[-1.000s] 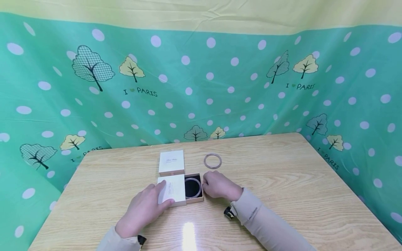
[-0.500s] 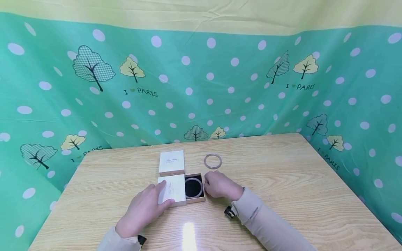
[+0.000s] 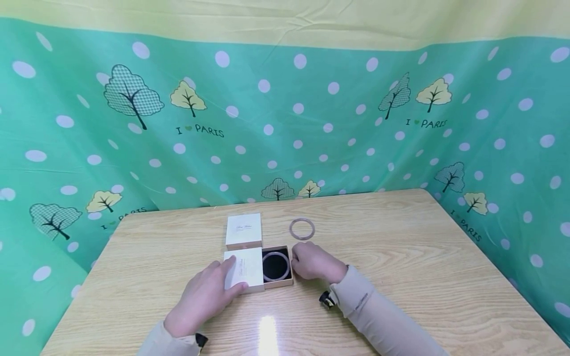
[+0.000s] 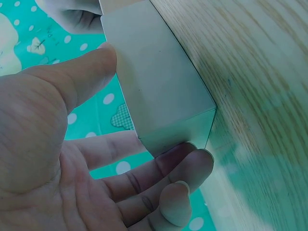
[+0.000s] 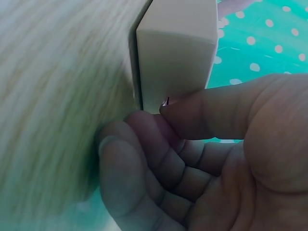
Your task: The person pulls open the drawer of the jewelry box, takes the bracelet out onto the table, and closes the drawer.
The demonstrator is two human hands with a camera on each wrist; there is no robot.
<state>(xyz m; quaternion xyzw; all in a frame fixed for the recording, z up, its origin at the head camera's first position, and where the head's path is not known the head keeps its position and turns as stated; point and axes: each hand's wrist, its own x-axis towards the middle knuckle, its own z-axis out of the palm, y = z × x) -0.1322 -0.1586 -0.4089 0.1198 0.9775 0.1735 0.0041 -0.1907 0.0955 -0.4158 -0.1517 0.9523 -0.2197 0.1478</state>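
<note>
In the head view my left hand (image 3: pixel 202 296) grips the white sleeve (image 3: pixel 253 269) of a slide-out jewellery box, thumb at the near side and fingers over the top and end. Its drawer (image 3: pixel 278 284) stands partly out to the right, with a dark lining and a pale purple bangle (image 3: pixel 288 270) lying in it. At the drawer's outer end my right hand (image 3: pixel 313 262) has its fingers curled. In the right wrist view its thumb and forefinger pinch together right at the drawer's end face (image 5: pixel 175 62), on a small pull that is mostly hidden.
Behind the gripped box sits a second white box (image 3: pixel 244 228), closed. Another pale purple bangle (image 3: pixel 302 238) lies on the wooden table (image 3: pixel 378 237), beyond my right hand. A green dotted curtain (image 3: pixel 285 123) hangs along the back and sides.
The drawer has slid a little further right out of the sleeve, and more of the bangle inside shows. My right hand has moved right with it; the left hand has stayed put.
</note>
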